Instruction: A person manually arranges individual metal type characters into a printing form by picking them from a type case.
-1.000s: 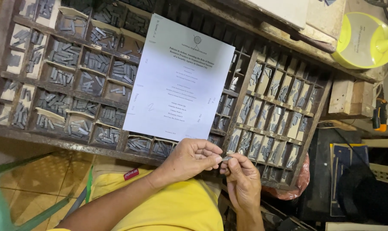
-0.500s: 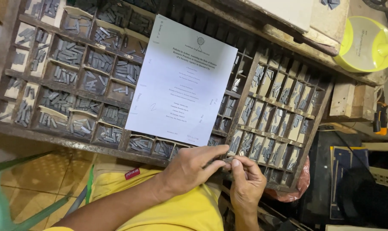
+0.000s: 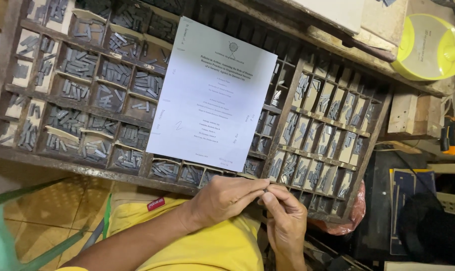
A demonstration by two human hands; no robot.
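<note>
Fingertips of left hand [image 3: 222, 200] and right hand [image 3: 286, 221] pinch something too small to tell, just below the wooden type case [image 3: 317, 130]; a printed sheet [image 3: 212, 95] lies on it.

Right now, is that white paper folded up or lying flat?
Lying flat and spread open. The whole printed sheet shows, resting across the wooden type tray, with no fold visible. Both hands are below it, not touching it.

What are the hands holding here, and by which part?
Both hands, left hand and right hand, pinch something small between their fingertips; it is hidden, so cannot tell what.
</note>
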